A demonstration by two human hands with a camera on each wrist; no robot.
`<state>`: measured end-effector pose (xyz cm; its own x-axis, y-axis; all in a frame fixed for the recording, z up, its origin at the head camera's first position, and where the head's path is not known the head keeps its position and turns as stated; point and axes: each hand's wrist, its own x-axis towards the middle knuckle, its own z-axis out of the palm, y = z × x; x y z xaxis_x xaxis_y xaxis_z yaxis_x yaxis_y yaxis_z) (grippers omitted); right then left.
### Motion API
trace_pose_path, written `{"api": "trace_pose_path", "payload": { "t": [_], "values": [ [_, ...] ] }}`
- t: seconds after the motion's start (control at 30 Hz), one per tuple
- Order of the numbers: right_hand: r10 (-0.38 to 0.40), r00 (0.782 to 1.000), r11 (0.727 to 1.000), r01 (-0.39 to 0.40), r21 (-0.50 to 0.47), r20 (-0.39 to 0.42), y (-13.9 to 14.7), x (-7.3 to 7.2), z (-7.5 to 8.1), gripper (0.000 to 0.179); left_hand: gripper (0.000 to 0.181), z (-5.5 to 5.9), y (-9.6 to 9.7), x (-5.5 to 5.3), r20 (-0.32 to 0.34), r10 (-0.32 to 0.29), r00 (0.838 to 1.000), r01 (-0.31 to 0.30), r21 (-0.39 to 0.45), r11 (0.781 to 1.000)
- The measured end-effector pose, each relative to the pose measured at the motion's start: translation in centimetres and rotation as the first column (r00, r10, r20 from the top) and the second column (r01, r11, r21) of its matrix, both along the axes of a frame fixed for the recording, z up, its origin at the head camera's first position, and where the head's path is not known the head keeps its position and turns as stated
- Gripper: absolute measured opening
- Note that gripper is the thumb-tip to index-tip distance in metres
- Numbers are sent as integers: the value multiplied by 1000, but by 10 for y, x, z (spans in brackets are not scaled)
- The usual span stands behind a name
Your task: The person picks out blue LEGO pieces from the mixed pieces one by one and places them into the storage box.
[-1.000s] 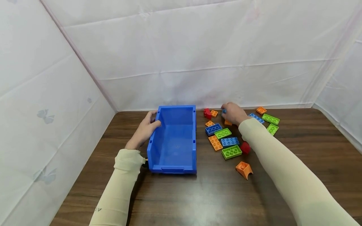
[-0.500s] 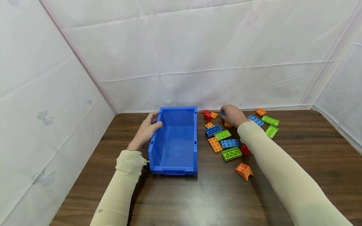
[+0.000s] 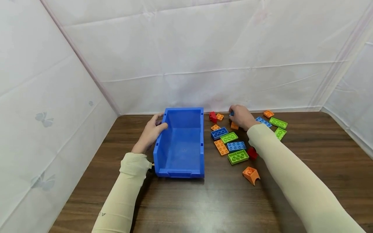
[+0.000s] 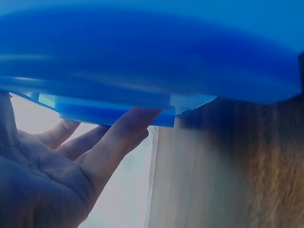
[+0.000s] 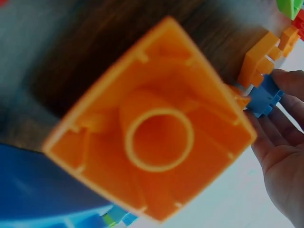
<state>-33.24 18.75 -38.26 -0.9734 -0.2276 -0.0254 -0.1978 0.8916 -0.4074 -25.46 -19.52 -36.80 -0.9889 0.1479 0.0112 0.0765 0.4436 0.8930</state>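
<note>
Brick in right hand: wrist view clear, head view partial.

My pale-yellow left sleeve, toward seven o'clock, bears a small dark marking; my right sleeve, toward four o'clock, shares that colour.

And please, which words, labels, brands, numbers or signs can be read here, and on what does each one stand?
No text can be read for certain.
Left sleeve: small dark mark, perhaps letters, too small to read.
Blue box: no readable text.
Toy bricks: no readable text.
</note>
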Motion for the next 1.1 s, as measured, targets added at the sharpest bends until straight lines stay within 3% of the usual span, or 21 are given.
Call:
{"api": "trace_pose_path", "payload": {
  "t": [0.23, 0.5, 0.8, 0.93, 1.1],
  "values": [
    [-26, 999, 998, 23, -57, -38, 3, 4, 8, 36, 72, 2, -1, -3, -5, 0, 1000, 0, -2, 1000],
    [-44, 988, 979, 14, -201, -147, -4, 24, 26, 38, 71, 1, 1, -2, -7, 6, 1000, -6, -2, 1000],
    [-67, 955, 945, -32, -324, -290, -20, 53, 50, 33, 71, 3, 5, 1, -19, 1, 1000, 0, 12, 1000],
    [-77, 932, 921, -69, -382, -353, -24, 66, 51, 30, 70, 2, 7, 1, -21, 0, 1000, 1, 21, 1000],
    [-93, 921, 908, -77, -413, -377, -29, 77, 49, 33, 71, -1, 8, -1, -19, 10, 1000, -10, 31, 999]
  ]
}}
